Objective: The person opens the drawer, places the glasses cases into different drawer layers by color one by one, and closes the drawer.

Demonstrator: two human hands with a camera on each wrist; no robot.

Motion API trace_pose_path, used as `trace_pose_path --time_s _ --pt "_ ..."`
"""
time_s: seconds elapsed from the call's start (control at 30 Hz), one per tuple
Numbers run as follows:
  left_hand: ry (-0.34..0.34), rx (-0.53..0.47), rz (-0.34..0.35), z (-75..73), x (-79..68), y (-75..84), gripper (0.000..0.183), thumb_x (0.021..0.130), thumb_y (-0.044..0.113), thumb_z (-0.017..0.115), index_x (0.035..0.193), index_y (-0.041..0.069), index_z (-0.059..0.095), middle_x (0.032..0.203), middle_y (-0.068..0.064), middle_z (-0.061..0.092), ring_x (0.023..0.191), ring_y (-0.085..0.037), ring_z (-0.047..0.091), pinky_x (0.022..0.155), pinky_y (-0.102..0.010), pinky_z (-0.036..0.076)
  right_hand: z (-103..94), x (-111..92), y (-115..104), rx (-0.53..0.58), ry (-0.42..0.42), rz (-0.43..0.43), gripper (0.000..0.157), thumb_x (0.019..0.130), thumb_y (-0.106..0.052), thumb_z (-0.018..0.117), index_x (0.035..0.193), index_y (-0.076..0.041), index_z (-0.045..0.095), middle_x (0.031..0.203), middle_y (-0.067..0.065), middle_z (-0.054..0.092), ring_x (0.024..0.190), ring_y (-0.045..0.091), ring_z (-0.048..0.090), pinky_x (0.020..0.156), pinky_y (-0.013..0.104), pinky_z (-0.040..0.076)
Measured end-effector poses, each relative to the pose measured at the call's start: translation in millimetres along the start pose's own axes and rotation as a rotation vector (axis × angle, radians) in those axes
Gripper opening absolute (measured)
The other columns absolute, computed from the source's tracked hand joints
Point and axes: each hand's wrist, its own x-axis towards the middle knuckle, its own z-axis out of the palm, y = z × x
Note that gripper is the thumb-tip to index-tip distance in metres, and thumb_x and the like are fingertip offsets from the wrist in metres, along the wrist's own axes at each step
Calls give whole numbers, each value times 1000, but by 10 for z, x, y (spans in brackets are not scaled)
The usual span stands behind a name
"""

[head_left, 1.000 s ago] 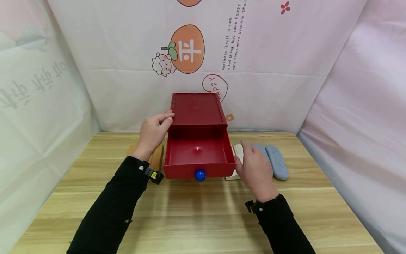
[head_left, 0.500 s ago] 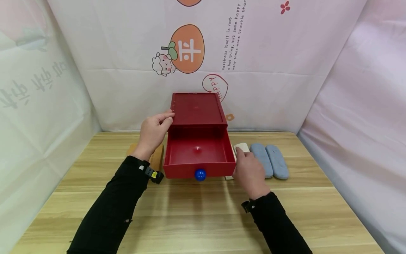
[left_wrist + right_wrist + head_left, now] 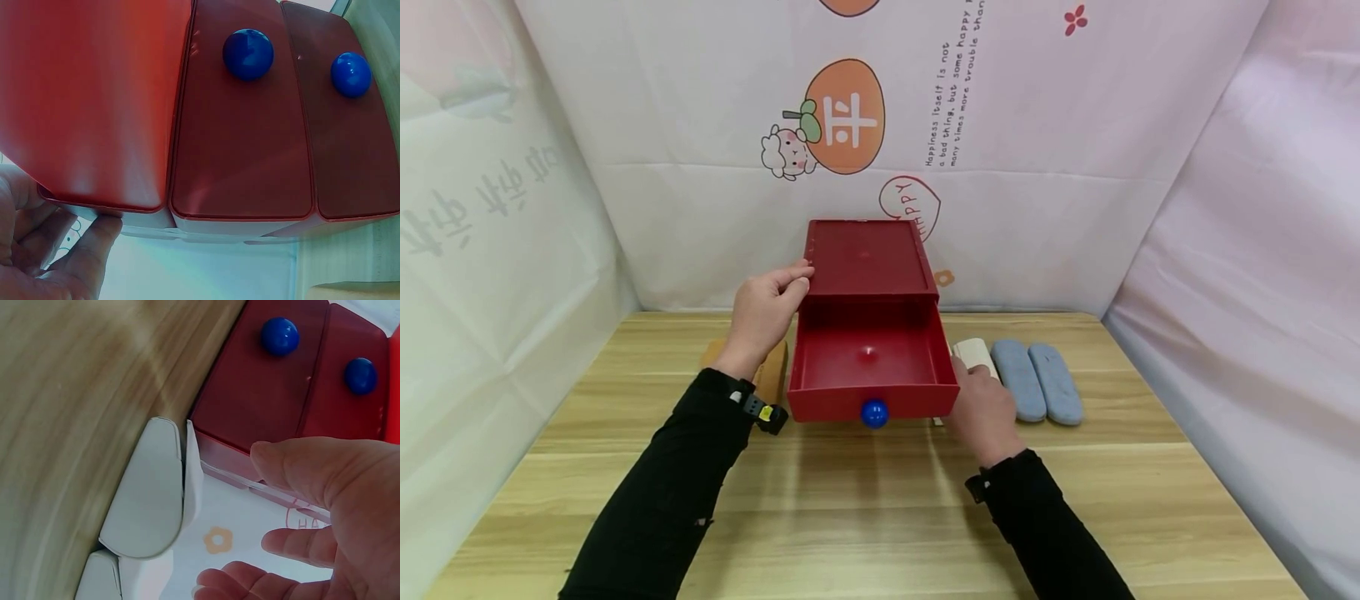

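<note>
A red drawer cabinet (image 3: 865, 258) stands mid-table with its top drawer (image 3: 872, 362) pulled out and nothing inside. Blue round knobs show on the drawers, such as the middle drawer's knob (image 3: 248, 54). My left hand (image 3: 763, 317) grips the cabinet's upper left edge, the fingers at the top and the thumb against the side. Beside the pulled-out drawer's right front corner is my right hand (image 3: 988, 412). In the right wrist view its thumb (image 3: 294, 465) overlaps the cabinet's side, and the fingers are spread with nothing between them.
Right of the cabinet stand a white case-like piece (image 3: 144, 487) and two light blue elongated cases (image 3: 1018, 379). A brown-orange object (image 3: 771, 375) lies left of it, partly behind the left forearm. Printed white cloth (image 3: 715, 100) hangs behind the wooden table (image 3: 865, 517).
My right hand has moved left and slightly nearer me, toward the drawer's front corner, uncovering the blue cases. My left hand and the pulled-out drawer stay as they were.
</note>
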Motion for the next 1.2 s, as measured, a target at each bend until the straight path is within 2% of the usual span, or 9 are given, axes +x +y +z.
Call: trace_pose_path --time_s 0.1,0.37,0.5,0.6,0.7,0.87,1.0,1.2 --pt "-1 -4 2 0 4 -2 40 99 34 49 129 14 66 138 3 58 129 -9 47 88 -35 54 26 2 2 2 -23 13 41 93 -31 55 124 -4 58 95 23 62 83 35 61 57 52 52" --pt "3 1 7 -8 0 4 40 99 34 49 129 14 66 138 2 59 129 -10 47 86 -36 54 80 6 -2 1 -78 31 34 92 -27 56 115 -2 58 91 22 55 71 33 57 50 47 48" --pt "5 4 7 -8 1 6 40 99 34 49 129 14 66 138 2 59 130 -11 48 88 -37 53 107 -3 0 20 -93 53 30 89 -24 59 102 3 61 85 21 53 62 31 53 50 47 48" --pt "3 7 7 -8 2 5 40 99 34 49 129 14 66 138 2 59 130 -11 48 91 -37 53 132 -11 3 36 -101 76 27 89 -22 59 89 5 62 82 20 51 59 31 53 49 47 48" --pt "3 3 9 -8 0 8 40 99 34 49 129 14 66 138 2 59 129 -11 48 89 -37 53 158 -11 5 40 -97 92 28 89 -23 58 83 4 61 80 20 51 61 32 53 50 49 49" --pt "3 -1 14 -7 -1 5 40 99 34 49 129 14 66 137 2 59 129 -11 48 86 -36 53 179 -3 10 53 -88 121 33 87 -27 60 83 5 58 80 19 50 67 35 54 53 51 50" --pt "5 1 15 -7 -1 2 40 99 34 49 129 14 67 137 2 59 129 -10 48 89 -35 53 190 6 10 40 -102 111 32 87 -27 59 83 5 60 79 19 50 69 36 53 53 52 50" --pt "7 8 11 1 6 -3 39 99 34 49 128 15 67 137 3 59 129 -10 48 78 -34 52 205 28 10 18 -132 114 32 88 -28 58 85 3 63 79 19 50 69 35 52 51 51 48"
